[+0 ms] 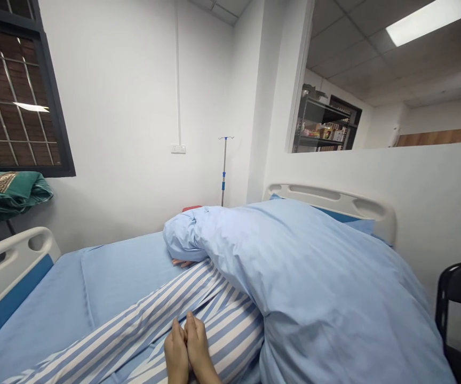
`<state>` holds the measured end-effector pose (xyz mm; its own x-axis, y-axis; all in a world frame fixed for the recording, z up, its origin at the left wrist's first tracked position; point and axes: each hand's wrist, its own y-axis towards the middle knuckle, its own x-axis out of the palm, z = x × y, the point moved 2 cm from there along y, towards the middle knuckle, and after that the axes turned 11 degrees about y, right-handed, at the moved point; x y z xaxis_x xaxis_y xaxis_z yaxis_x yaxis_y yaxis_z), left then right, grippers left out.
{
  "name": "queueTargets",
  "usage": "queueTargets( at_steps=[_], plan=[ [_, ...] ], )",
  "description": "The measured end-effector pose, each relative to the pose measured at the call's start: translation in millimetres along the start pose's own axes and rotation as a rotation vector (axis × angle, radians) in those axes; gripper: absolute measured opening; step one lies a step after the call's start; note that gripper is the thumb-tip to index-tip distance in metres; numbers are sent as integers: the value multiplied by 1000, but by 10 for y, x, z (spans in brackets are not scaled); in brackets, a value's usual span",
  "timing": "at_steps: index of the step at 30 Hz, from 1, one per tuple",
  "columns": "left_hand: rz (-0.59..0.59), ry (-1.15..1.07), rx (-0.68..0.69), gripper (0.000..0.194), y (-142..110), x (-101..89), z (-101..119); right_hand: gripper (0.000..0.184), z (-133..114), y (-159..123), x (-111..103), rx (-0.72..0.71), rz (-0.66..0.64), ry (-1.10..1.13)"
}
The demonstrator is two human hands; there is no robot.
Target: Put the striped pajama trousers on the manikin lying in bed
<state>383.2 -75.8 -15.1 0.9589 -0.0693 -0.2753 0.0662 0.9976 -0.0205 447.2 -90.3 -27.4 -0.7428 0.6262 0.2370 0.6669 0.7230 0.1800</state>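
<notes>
Holds left hand [176, 345] and right hand [196, 339] clenched side by side over blue-and-white striped fabric trousers [231, 328]; sees puffy light-blue fabric quilt [314, 266] overlapping the trousers' right side, light-blue sheeted bed [122, 274] beneath them.

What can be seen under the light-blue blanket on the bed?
Out from under the blanket come striped trousers and, at its edge, another person's fingers. Whatever else lies beneath is covered and cannot be seen.
</notes>
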Motion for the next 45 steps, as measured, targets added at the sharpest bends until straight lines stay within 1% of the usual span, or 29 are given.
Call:
queueTargets(
  at_steps=[2, 4, 8, 12, 15, 19, 23, 26, 28, 30, 33, 35, 36, 38, 40, 42, 45],
  plan=[
    [-2, 49, 48, 52, -17, -8, 2, 50, -17, 10, -10, 2, 9, 8],
    [-32, 87, 82, 54, -34, -4, 24, 52, -80, 27, -27, 1, -23, 23],
    [-142, 171, 177, 59, -67, 38, 45, 52, -323, 83, -55, -34, -118, 64],
    [-189, 243, 226, 60, -74, 65, 34, 50, -525, 162, -15, -37, -207, 98],
    [-201, 262, 217, 61, -76, 58, 44, 50, -508, 174, -15, -28, -218, 101],
    [-179, 250, 195, 62, -96, 46, 66, 49, -342, 99, -123, -50, -178, 2],
    [-154, 138, 120, 59, -72, 52, 64, 47, -270, 23, -182, -117, -211, -124],
    [-128, -25, 10, 57, -20, 56, 93, 48, -296, 0, -156, -162, -243, -197],
    [-98, -142, -41, 55, 2, 58, 168, 48, -316, -6, -139, -182, -244, -221],
    [-90, -250, -37, 54, 4, 71, 295, 50, -324, -3, -135, -182, -235, -211],
    [-135, -381, 32, 54, -10, 115, 517, 54, -323, 15, -152, -148, -204, -147],
    [-167, -421, 68, 53, -13, 147, 608, 54, -320, 26, -166, -124, -183, -103],
    [-170, -427, 72, 53, -9, 158, 616, 54, -318, 29, -171, -116, -176, -85],
    [-149, -401, 53, 53, 5, 169, 550, 52, -308, 31, -177, -107, -170, -67],
    [-108, -323, 9, 53, 18, 167, 393, 51, -284, 33, -178, -105, -173, -71],
    [-89, -200, -11, 53, 20, 163, 214, 50, -248, 44, -178, -101, -175, -87],
    [-99, -28, 45, 53, 7, 161, 55, 50, -203, 80, -183, -84, -151, -114]
  ],
)
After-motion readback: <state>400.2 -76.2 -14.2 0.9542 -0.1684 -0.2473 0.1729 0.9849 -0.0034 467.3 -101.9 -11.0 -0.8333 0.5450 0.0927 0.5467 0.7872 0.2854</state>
